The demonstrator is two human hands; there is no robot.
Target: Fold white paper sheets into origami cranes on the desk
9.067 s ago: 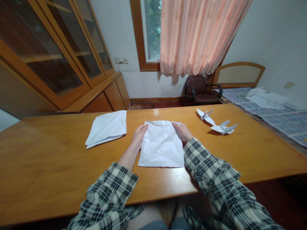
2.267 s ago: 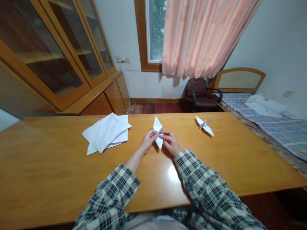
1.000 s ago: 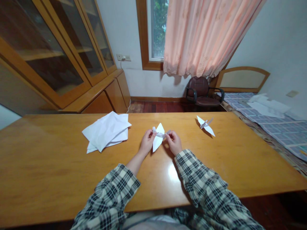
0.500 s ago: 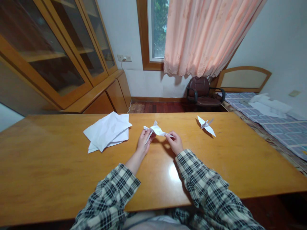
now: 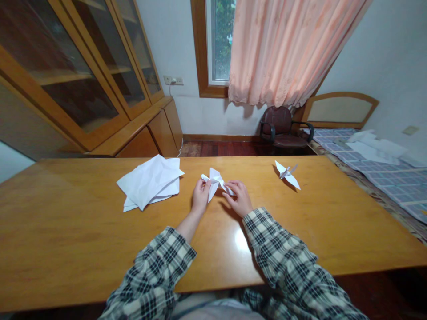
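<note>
Between my hands, just over the middle of the table, is a white origami crane (image 5: 215, 177) with its folded wings spread. My left hand (image 5: 200, 195) pinches its left end between thumb and fingers. On the other side my right hand (image 5: 239, 198) has its thumb and fingertips around the crane's right point, fingers slightly curled. A second white paper crane (image 5: 287, 175) rests on the table to the right, apart from both hands. Left of my left hand lies a loose pile of white paper sheets (image 5: 150, 184), creased and overlapping.
The wooden table (image 5: 83, 249) spans the view. Beyond it stand a glass-door cabinet (image 5: 110, 129) at left, an office chair (image 5: 283, 126) under the pink curtain (image 5: 276, 53), and a bed (image 5: 383, 169) at right with white sheets on it.
The crane has turned and its wings are spread differently. My right hand has moved slightly left, closer to the crane's body, with its fingers now over the right point.
</note>
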